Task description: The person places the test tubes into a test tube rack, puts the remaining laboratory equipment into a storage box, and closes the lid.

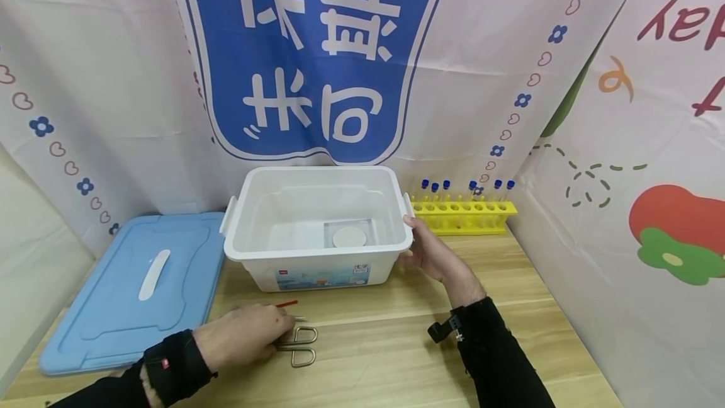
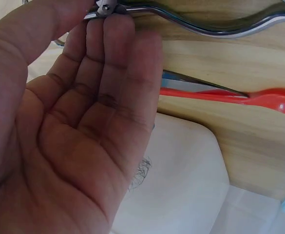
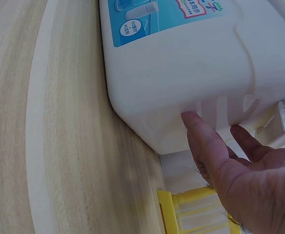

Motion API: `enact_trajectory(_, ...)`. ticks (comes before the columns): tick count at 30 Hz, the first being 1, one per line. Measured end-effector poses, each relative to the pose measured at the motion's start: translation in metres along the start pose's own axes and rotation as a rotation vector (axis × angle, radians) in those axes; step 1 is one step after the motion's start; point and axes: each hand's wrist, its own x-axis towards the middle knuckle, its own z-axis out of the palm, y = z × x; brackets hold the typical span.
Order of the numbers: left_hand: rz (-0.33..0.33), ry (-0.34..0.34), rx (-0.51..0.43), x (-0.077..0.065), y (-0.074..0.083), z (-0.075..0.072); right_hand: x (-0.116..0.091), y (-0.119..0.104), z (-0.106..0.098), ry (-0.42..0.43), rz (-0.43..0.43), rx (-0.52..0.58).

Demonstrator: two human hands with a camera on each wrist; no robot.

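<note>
My left hand [image 1: 249, 332] pinches metal crucible tongs [image 1: 303, 346] near their pivot, thumb on one side and fingers on the other. The tongs' loop handles stick out to the right on the table. Beyond that hand lies a red plastic utensil [image 2: 274, 101], beside a thin dark-edged piece [image 2: 196, 83] of unclear kind. A white plastic bin [image 1: 317, 257] stands upright at the back. My right hand [image 1: 433, 254] rests against the bin's right side, below its handle, fingers fairly straight. Inside the bin is a clear square piece with a white disc [image 1: 349, 237].
A blue lid [image 1: 119, 307] with a white handle lies flat to the left of the bin. Behind the right hand stands a yellow test-tube rack [image 1: 461, 208] with several blue-capped tubes. Printed cloth [image 1: 481, 80] hangs behind and on the right.
</note>
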Motion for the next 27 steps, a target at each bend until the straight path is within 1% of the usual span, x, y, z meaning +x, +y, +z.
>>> enact_trajectory(3,0.016,-0.001,-0.022,0.0007,0.0,0.0013,0.0,-0.0004,0.0007,0.003,0.001,0.001)
enact_trajectory(6,0.022,-0.002,-0.026,0.0015,0.0009,0.0026,-0.0002,-0.0006,0.0009,0.004,0.001,0.002)
enact_trajectory(13,0.045,0.022,0.021,0.0028,0.0042,0.0067,-0.0014,-0.0012,0.0012,-0.006,-0.002,0.008)
enact_trajectory(17,0.043,0.023,0.044,0.0031,0.0058,0.0084,-0.0018,-0.0009,0.0011,-0.009,-0.005,0.007)
enact_trajectory(22,0.031,0.017,0.042,0.0038,0.0072,0.0086,-0.0018,-0.0009,0.0009,-0.011,-0.004,0.01)
enact_trajectory(27,0.035,0.03,0.049,0.0043,0.0073,0.009,-0.0016,-0.0012,0.0007,-0.01,-0.004,0.011)
